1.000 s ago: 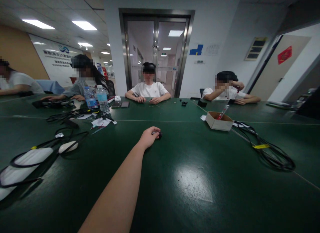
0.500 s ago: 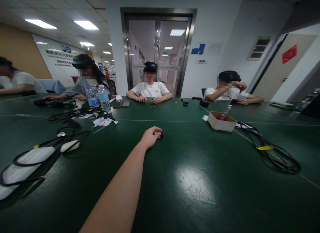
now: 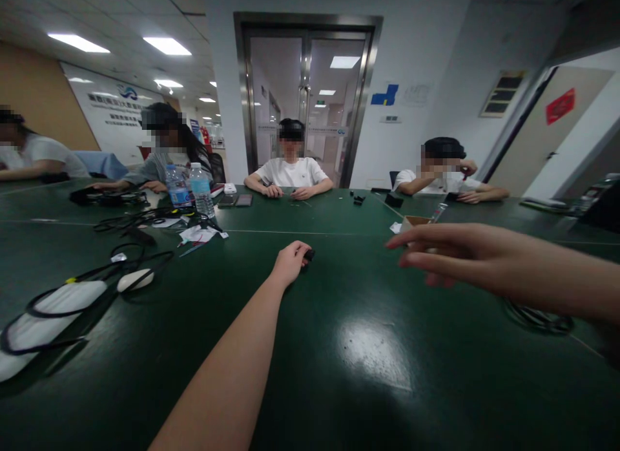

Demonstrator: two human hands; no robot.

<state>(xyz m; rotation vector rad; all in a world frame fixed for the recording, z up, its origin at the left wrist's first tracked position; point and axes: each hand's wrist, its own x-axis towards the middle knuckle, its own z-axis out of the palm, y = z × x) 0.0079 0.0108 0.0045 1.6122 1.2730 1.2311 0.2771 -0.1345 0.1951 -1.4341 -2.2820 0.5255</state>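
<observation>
My left hand [image 3: 290,262] reaches out over the middle of the green table [image 3: 310,347], its fingers closed on a small black object [image 3: 309,254]. Only the end of that object shows past the fingertips, so its kind is unclear. From the right edge comes my right hand [image 3: 450,251], held above the table with nothing in it. Its fingers are stretched toward the left and slightly apart. Behind it stands a small cardboard box [image 3: 414,221], mostly covered by the hand, with a clear tube [image 3: 438,212] sticking up from it.
At left lie a white power strip [image 3: 72,302] with black cable, a white mouse [image 3: 135,280] and papers [image 3: 198,235]. Two water bottles [image 3: 201,191] stand behind. A coiled black cable [image 3: 540,320] is partly hidden under my right arm. Several people sit around the table's far side.
My right hand has come into view from the right, now covering most of the box and the coiled cable. The left hand, still on the black object, has shifted very slightly.
</observation>
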